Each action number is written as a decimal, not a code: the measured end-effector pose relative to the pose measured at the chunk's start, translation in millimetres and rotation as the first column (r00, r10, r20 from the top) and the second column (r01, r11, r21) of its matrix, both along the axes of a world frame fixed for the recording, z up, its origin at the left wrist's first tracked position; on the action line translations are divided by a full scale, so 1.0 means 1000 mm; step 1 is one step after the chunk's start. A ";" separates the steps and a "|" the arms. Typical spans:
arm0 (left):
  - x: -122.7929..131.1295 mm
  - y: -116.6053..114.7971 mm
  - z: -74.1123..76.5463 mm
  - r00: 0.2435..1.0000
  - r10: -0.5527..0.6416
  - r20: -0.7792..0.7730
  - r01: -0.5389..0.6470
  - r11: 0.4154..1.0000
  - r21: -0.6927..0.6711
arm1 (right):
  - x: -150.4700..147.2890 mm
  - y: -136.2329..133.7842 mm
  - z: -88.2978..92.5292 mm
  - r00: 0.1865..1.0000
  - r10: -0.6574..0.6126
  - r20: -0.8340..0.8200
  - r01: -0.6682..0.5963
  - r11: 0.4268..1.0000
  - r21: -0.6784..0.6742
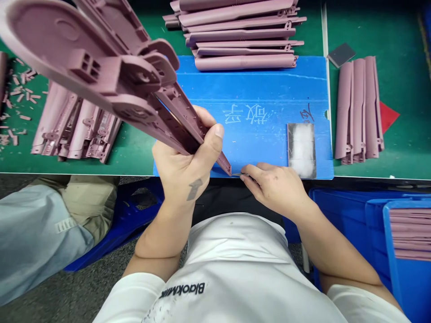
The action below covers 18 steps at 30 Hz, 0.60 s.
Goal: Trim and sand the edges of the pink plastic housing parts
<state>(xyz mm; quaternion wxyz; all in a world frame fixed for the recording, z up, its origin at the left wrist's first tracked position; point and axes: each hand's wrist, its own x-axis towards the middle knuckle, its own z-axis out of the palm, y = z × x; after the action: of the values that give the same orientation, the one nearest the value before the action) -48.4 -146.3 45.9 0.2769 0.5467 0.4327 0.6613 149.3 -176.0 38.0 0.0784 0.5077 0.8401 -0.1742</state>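
Observation:
My left hand (188,166) is closed around a long pink plastic housing (104,80), tilted so its wide, rounded end rises towards the camera at upper left. Its inner side shows ribs, slots and round hinge lugs. The narrow end points down to the front edge of a blue board (208,85). There my right hand (274,184) pinches a thin metal blade (237,174), whose tip is at the housing's narrow end. Whether the blade touches the plastic cannot be made out, and its handle is hidden in my fingers.
Stacked pink housings (242,36) lie at the back. More housings (77,121) and small pink scraps (20,89) are at left. A worn grey plate (301,150) rests on the board. Three housings (358,110) lie at right, above blue crates (370,211). A seated person's leg (43,242) is at left.

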 end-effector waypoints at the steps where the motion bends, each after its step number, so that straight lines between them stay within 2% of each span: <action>1: 0.000 0.000 0.000 1.000 0.002 -0.001 -0.002 1.000 0.002 | 0.000 0.000 0.000 1.000 -0.001 0.007 0.001 1.000 0.005; 12: 0.003 0.002 0.002 1.000 -0.015 0.023 0.014 1.000 0.025 | -0.002 0.006 0.000 0.999 0.005 0.051 -0.007 1.000 0.031; 18: 0.004 0.003 0.001 1.000 0.007 -0.027 -0.006 0.999 0.051 | -0.001 0.008 -0.002 0.995 0.001 0.101 -0.007 0.998 0.062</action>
<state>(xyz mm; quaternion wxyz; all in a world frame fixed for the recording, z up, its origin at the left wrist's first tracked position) -44.0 -143.4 47.1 0.2549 0.5609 0.4213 0.6656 148.3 -168.5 35.6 0.1055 0.5164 0.8410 -0.1219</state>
